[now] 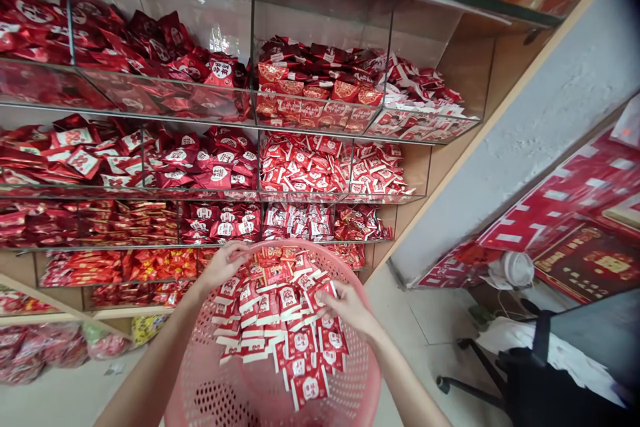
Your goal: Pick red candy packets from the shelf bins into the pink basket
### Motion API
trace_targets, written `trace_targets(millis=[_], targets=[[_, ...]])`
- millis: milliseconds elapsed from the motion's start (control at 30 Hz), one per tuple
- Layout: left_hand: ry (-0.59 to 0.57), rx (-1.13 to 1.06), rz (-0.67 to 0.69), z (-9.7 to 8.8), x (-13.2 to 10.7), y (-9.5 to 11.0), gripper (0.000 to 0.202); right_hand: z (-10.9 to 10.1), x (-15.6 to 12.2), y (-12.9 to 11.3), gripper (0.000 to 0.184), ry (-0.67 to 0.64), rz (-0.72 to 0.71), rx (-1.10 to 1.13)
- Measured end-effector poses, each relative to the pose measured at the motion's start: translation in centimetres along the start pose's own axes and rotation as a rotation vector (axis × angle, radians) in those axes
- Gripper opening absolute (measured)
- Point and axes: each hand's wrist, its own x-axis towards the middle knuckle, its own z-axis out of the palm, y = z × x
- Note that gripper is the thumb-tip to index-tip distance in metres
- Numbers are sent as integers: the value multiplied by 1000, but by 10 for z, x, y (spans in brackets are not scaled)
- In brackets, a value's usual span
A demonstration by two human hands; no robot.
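A pink perforated plastic basket sits in front of me, holding a heap of red-and-white candy packets. My left hand is at the basket's far left rim, fingers curled over the rim and the top packets. My right hand reaches into the pile from the right, fingers pinched on a red-and-white packet. Both forearms come in from the bottom of the view.
Glass shelves stacked with red candy packets fill the wall ahead. A grey wall stands to the right, red printed boxes beyond it. A black chair base sits on the tiled floor at lower right.
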Motion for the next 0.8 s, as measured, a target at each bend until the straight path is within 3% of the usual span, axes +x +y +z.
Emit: trace_targets(millis=[100, 233, 433, 600, 800], targets=[[10, 84, -98, 1, 0, -3, 44, 1, -2, 9, 45, -71, 63, -27], [-8, 269, -209, -3, -2, -1, 47, -3, -1, 20, 42, -110, -2, -112], [-60, 433, -209, -5, -5, 10, 34, -7, 2, 32, 34, -113, 50, -209], [-80, 494, -209, -4, -6, 14, 34, -10, 5, 38, 17, -22, -97, -445], [-104, 550, -205, -4, -7, 16, 37, -9, 1, 36, 4, -114, -22, -480]])
